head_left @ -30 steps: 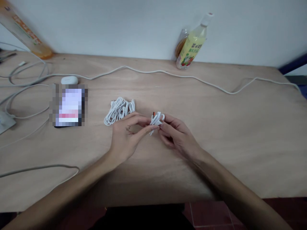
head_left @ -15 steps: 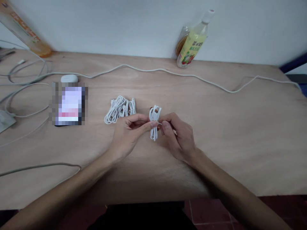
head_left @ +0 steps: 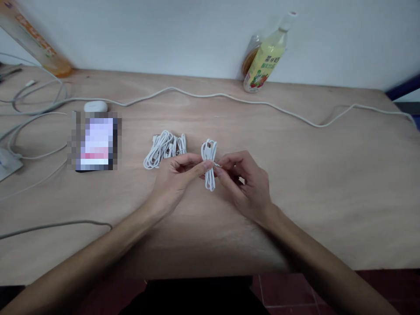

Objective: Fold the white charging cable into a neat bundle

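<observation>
A coiled white cable (head_left: 209, 179) is pinched around its middle by my left hand (head_left: 175, 177), held upright over the table. Its white plug shows near the top of the coil. My right hand (head_left: 247, 181) is just to the right, thumb and forefinger closed on a thin white twist tie (head_left: 217, 165) that sticks out from the coil's middle. Behind my left hand, several more bundled white cables (head_left: 160, 148) lie together on the table.
A phone (head_left: 96, 142) and a white case (head_left: 95, 106) lie at the left, near loose cables. One long white cable (head_left: 223, 95) crosses the wooden table (head_left: 328, 183). A yellow-labelled bottle (head_left: 267, 59) leans on the wall, as does an orange-labelled bottle (head_left: 36, 39).
The held coil has turned slightly and shifted a little left and up, showing its plug more clearly. My right hand has opened out slightly to the right, its fingertips still at the tie.
</observation>
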Motion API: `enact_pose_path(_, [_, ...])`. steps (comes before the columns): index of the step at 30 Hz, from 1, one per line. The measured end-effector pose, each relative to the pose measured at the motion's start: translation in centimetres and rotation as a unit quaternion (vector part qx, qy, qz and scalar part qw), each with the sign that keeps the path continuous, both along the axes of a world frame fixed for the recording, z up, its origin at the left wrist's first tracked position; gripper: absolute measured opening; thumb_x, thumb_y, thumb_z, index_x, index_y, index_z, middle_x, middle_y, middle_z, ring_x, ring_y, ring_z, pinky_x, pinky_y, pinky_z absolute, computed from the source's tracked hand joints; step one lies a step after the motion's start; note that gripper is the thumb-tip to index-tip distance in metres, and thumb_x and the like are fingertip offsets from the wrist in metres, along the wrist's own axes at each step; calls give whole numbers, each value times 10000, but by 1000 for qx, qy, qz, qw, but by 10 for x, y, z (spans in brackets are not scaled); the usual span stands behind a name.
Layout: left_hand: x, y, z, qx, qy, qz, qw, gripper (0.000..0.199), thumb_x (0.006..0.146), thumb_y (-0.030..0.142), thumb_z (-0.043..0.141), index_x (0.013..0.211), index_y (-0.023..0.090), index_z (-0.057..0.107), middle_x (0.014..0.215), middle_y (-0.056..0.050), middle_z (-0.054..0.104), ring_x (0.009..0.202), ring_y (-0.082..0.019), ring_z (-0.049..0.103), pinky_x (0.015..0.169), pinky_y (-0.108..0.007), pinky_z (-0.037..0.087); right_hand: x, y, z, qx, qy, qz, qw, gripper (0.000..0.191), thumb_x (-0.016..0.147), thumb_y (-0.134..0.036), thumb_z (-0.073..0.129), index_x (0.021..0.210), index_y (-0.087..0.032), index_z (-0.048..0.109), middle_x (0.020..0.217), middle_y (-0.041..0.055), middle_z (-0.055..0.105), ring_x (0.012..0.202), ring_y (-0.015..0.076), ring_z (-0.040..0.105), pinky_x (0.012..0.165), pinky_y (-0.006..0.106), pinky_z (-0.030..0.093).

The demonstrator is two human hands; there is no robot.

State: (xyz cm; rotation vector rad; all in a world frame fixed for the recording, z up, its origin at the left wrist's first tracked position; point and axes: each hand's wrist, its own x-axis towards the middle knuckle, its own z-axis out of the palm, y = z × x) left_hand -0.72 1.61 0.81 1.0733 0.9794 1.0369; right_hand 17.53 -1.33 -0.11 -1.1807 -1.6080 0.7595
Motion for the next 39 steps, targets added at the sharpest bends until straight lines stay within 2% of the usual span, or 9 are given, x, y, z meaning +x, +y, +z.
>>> enact_pose_path(7, [0,-1,1,-3,-7,-10,1000,116,876,324,884,798,238,873,831,-31,850,804,-185,777,805,-311,632,1,0,2,-5,-6,-8,1000,49,1028,-295,699,1005,-269,664,766,-35,702,600,133,635,575,285,485])
enact_pose_path(15, [1,-1,3,-15,-26,-13,999,114,871,309,890,787,234,874,759,-14,811,788,-176,778,800,-298,632,0,-1,4,8,3,-3,1000,37,1024,-258,679,999,-266,652,768,-41,719,589,120,645,542,261,461])
enact_pose_path(18, [0,-2,3,-15,-14,-11,1000,108,864,314,893,797,231,874,785,-24,827,807,-186,784,808,-308,636,0,-1,5,3,-3,-3,1000,68,1007,-260,677,963,-267,626,748,-41,702,562,117,607,508,262,427])
enact_pose_path(23, [0,-2,1,-10,-15,-24,1000,86,837,294,920,801,239,865,846,-26,860,807,-187,794,800,-308,646,-1,-1,7,24,-1,3,1000,146,968,-221,685,902,-273,567,646,-86,579,480,89,436,467,256,352])
enact_pose_path(27, [-1,-2,1,2,2,-19,1000,103,835,318,928,820,235,868,859,-32,864,813,-195,795,790,-311,648,0,-2,7,21,8,8,1000,140,964,-216,689,919,-275,570,642,-90,555,480,91,400,465,264,335])
enact_pose_path(34, [-2,-1,6,13,13,-30,999,171,839,382,948,826,228,874,868,-27,850,810,-175,760,805,-286,619,4,-4,7,11,5,32,999,67,1003,-260,677,1013,-274,612,696,-60,624,496,107,475,440,268,312])
enact_pose_path(39, [-1,-2,4,-15,-31,-61,998,184,934,394,865,935,212,889,964,-69,855,926,-217,775,935,-357,633,3,-4,7,-7,46,14,999,20,1029,-291,637,1024,-274,627,794,-15,707,621,150,631,530,292,465])
